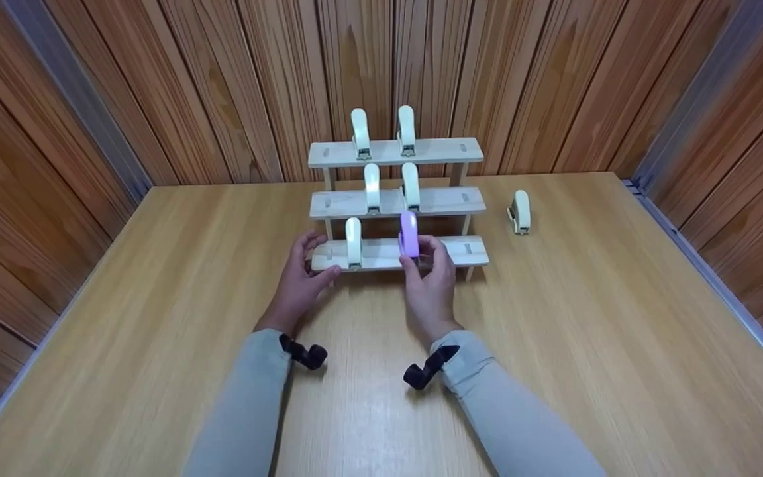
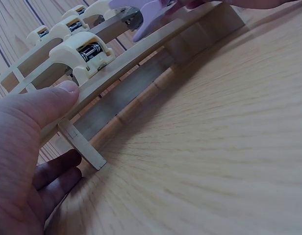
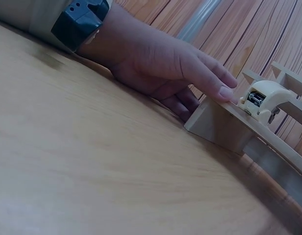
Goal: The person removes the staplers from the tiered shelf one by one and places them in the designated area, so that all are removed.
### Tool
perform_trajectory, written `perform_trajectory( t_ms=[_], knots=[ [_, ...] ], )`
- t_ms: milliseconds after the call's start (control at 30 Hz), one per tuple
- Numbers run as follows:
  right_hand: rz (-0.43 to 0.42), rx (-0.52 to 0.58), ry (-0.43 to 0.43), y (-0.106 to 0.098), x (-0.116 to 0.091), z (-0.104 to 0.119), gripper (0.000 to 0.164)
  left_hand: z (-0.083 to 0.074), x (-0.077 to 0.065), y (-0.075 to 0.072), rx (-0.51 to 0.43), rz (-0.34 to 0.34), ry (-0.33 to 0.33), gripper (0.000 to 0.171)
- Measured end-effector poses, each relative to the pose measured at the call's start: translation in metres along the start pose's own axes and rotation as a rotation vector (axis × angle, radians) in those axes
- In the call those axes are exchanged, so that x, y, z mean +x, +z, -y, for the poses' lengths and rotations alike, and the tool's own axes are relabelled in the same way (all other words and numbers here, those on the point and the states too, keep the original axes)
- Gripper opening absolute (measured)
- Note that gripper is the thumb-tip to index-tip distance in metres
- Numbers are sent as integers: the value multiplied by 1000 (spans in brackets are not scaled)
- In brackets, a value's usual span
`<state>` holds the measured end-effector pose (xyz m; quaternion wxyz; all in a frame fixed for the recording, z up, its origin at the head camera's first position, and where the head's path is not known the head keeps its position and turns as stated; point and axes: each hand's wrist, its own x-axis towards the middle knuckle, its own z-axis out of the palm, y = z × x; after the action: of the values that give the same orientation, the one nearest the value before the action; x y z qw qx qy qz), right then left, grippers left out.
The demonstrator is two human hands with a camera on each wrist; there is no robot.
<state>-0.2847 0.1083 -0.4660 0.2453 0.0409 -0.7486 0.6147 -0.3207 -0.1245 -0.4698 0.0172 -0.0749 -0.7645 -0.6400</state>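
A three-tier wooden display stand bears several cream mini staplers, stood upright on its steps. At the left end of the lowest step, my left hand grips the stand, thumb on the board's edge and fingers bent behind by the leg. Close to that thumb stands one cream stapler. My right hand pinches a purple stapler of the same shape, upright over the right half of the lowest step. In the left wrist view its splayed body shows near the board.
One more cream stapler stands on the table right of the stand. Cream staplers also stand in pairs on the middle step and the top step. Wood-panelled walls rise behind and on both sides of the table.
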Motion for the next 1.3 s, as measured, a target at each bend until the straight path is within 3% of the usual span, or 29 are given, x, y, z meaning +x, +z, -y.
perform_trajectory(
  t_ms=[533,733,833,967,1300],
  knots=[
    [10,4,106,-28,-1,-7,40,2,0,-1,25,-3,-42,85],
    [-13,4,79,-40,3,-9,40,2,1,-1,37,-12,-32,84],
    [-42,-19,12,-45,6,-11,39,-3,-1,0,26,-7,-12,84],
    [-57,4,-14,-52,9,-12,38,-2,-1,-1,18,0,14,85],
    [-84,-51,50,-70,15,-17,40,1,0,0,50,-17,-13,86]
  ],
)
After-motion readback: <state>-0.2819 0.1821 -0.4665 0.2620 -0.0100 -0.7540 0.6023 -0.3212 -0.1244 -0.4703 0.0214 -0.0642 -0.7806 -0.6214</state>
